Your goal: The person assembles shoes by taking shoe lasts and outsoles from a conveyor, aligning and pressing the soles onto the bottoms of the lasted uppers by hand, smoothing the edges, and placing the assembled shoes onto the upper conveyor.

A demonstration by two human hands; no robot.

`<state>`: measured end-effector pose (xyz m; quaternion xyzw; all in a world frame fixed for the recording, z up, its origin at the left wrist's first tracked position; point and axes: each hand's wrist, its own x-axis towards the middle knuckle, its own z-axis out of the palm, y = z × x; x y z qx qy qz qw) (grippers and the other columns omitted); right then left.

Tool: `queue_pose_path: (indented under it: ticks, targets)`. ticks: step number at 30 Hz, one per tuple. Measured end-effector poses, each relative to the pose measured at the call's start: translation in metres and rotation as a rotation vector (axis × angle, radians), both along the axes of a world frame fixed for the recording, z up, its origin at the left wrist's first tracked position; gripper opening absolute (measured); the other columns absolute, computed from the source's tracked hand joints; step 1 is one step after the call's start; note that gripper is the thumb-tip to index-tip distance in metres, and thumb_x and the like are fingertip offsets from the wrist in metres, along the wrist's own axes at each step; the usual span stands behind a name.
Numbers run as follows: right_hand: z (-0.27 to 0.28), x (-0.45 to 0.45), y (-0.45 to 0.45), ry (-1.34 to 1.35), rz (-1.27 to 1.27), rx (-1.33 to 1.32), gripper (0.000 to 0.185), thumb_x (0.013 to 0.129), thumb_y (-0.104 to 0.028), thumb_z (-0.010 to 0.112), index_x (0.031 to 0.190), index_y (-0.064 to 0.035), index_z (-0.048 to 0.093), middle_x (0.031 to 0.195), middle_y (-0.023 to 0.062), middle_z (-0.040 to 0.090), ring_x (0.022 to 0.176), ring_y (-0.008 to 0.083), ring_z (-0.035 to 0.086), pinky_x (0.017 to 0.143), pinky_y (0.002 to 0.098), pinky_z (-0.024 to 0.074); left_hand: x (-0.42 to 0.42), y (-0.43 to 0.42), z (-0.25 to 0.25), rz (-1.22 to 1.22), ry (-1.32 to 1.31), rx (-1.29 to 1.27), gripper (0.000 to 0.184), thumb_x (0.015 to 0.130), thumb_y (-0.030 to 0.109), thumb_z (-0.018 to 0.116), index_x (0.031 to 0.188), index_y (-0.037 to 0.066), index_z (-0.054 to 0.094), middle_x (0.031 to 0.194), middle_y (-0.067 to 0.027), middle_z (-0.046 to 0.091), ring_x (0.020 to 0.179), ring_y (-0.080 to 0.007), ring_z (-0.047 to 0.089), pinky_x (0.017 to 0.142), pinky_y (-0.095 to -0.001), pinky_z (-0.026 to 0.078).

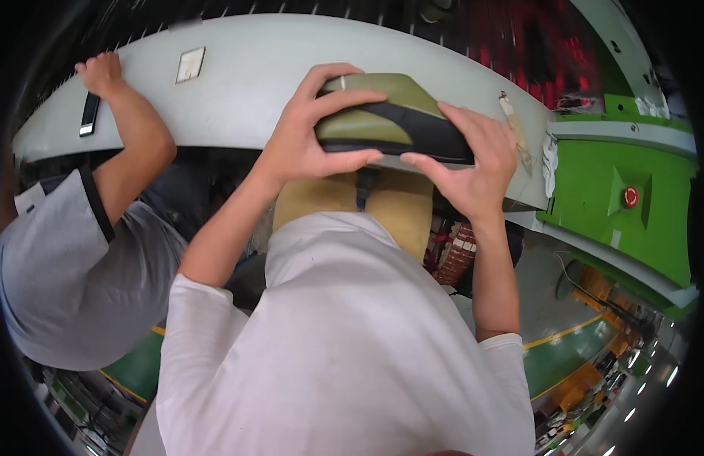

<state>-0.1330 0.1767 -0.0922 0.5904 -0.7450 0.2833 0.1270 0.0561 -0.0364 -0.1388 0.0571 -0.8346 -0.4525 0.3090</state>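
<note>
The pale white short-sleeved shirt (pixel 352 327) of the wearer lies nearest, filling six o'clock; at twelve o'clock, over the near edge of a long white smooth-topped table (pixel 249 95), is an olive-green and black rounded object (pixel 393 121), held between both hands; whether it touches the tabletop I cannot tell, nor whether it is hollow or has anything inside.

The left hand (pixel 299 125), at eleven, is partly open and curved around the object's left end, fingers over the top and thumb along the lower edge; the right hand (pixel 481 167), at one, is similarly spread, gripping the right end, the two thumb tips close together but apart.

At ten o'clock a dark, flat, phone-like rectangle (pixel 88 118) lies near a co-worker's hand (pixel 101 72), and a small whitish square card (pixel 190 65) lies between ten and eleven; at two a narrow tan strip (pixel 515 129) lies beside a bright green machine housing (pixel 587 182) with a red round button (pixel 631 197); orange-yellow box-like containers (pixel 580 387) stand at four, their contents too small to make out.
</note>
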Motion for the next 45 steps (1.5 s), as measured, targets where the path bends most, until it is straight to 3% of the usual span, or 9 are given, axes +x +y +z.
queue_pose_path:
  ticks: [14, 18, 24, 29, 33, 35, 38, 42, 45]
  targets:
    - [0.011, 0.013, 0.032, -0.197, -0.041, -0.076, 0.073, 0.072, -0.047, 0.098, 0.133, -0.0134, 0.076, 0.127, 0.0049, 0.076, 0.116, 0.0268, 0.069, 0.112, 0.0468, 0.0396, 0.017, 0.051, 0.025, 0.162, -0.110, 0.104, 0.067, 0.068, 0.024, 0.102, 0.128, 0.010, 0.077, 0.157, -0.0210, 0.050, 0.142, -0.0377, 0.055, 0.116, -0.0482, 0.049]
    - [0.003, 0.011, 0.035, -0.221, -0.036, -0.095, 0.071, 0.073, -0.046, 0.098, 0.131, -0.0123, 0.076, 0.126, 0.0049, 0.075, 0.119, 0.0266, 0.068, 0.114, 0.0473, 0.0396, 0.017, 0.051, 0.027, 0.131, -0.215, 0.313, 0.065, 0.074, 0.021, 0.101, 0.132, 0.005, 0.076, 0.134, -0.0155, 0.069, 0.123, -0.0278, 0.068, 0.108, -0.0405, 0.054]
    - [0.014, 0.003, 0.045, -0.220, -0.081, -0.365, 0.069, 0.080, -0.038, 0.096, 0.138, -0.0099, 0.071, 0.131, 0.0068, 0.072, 0.123, 0.0296, 0.066, 0.120, 0.0551, 0.0389, 0.024, 0.074, 0.010, 0.207, -0.077, 0.685, 0.060, 0.074, 0.011, 0.099, 0.129, -0.001, 0.076, 0.126, -0.0103, 0.070, 0.119, -0.0207, 0.067, 0.107, -0.0383, 0.054]
    - [0.003, -0.020, 0.077, -0.500, -0.290, -0.662, 0.052, 0.088, -0.016, 0.088, 0.135, -0.0011, 0.069, 0.125, 0.0113, 0.072, 0.116, 0.0252, 0.068, 0.107, 0.0419, 0.0509, 0.032, 0.059, 0.017, 0.263, 0.355, 0.737, 0.071, 0.077, 0.014, 0.095, 0.140, -0.002, 0.066, 0.134, -0.0098, 0.065, 0.126, -0.0227, 0.064, 0.111, -0.0395, 0.052]
    - [-0.020, -0.026, 0.104, -0.560, -0.360, -0.535, 0.029, 0.094, -0.004, 0.081, 0.122, 0.0012, 0.074, 0.108, 0.0109, 0.074, 0.099, 0.0202, 0.072, 0.093, 0.0347, 0.0566, -0.005, -0.006, 0.122, 0.448, 0.810, 0.405, 0.070, 0.086, 0.013, 0.090, 0.147, -0.004, 0.059, 0.150, -0.0135, 0.055, 0.134, -0.0261, 0.060, 0.115, -0.0422, 0.051]
    - [-0.024, -0.022, 0.108, -0.568, -0.365, -0.487, 0.015, 0.095, 0.000, 0.079, 0.110, 0.0013, 0.078, 0.096, 0.0094, 0.075, 0.087, 0.0186, 0.074, 0.084, 0.0318, 0.0586, -0.028, -0.041, 0.203, 0.643, 0.880, 0.174, 0.058, 0.092, -0.001, 0.085, 0.144, -0.005, 0.061, 0.147, -0.0154, 0.059, 0.131, -0.0270, 0.062, 0.115, -0.0420, 0.052]
    - [-0.031, -0.014, 0.123, -0.580, -0.364, -0.388, 0.017, 0.095, 0.000, 0.080, 0.112, 0.0010, 0.078, 0.096, 0.0100, 0.075, 0.084, 0.0182, 0.075, 0.080, 0.0308, 0.0591, -0.061, -0.145, 0.281, 0.937, 1.064, -0.277, 0.050, 0.083, 0.016, 0.100, 0.126, 0.001, 0.078, 0.126, -0.0083, 0.074, 0.119, -0.0215, 0.067, 0.109, -0.0370, 0.052]
    - [-0.041, -0.004, 0.136, -0.584, -0.432, -0.400, 0.021, 0.094, 0.001, 0.079, 0.115, 0.0000, 0.078, 0.094, 0.0100, 0.075, 0.082, 0.0186, 0.075, 0.077, 0.0311, 0.0595, -0.068, -0.318, 0.324, 1.307, 0.702, -0.626, 0.051, 0.090, 0.051, 0.089, 0.137, 0.036, 0.077, 0.155, -0.0197, 0.058, 0.148, -0.0376, 0.052, 0.118, -0.0489, 0.048]
    - [-0.047, 0.002, 0.145, -0.567, -0.501, -0.416, 0.024, 0.093, 0.002, 0.080, 0.117, -0.0005, 0.077, 0.094, 0.0091, 0.075, 0.081, 0.0160, 0.074, 0.077, 0.0296, 0.0586, -0.043, -0.421, 0.300, 1.319, -0.089, -0.721, 0.049, 0.099, 0.044, 0.077, 0.146, 0.029, 0.072, 0.151, -0.0171, 0.062, 0.133, -0.0421, 0.065, 0.109, -0.0500, 0.054]
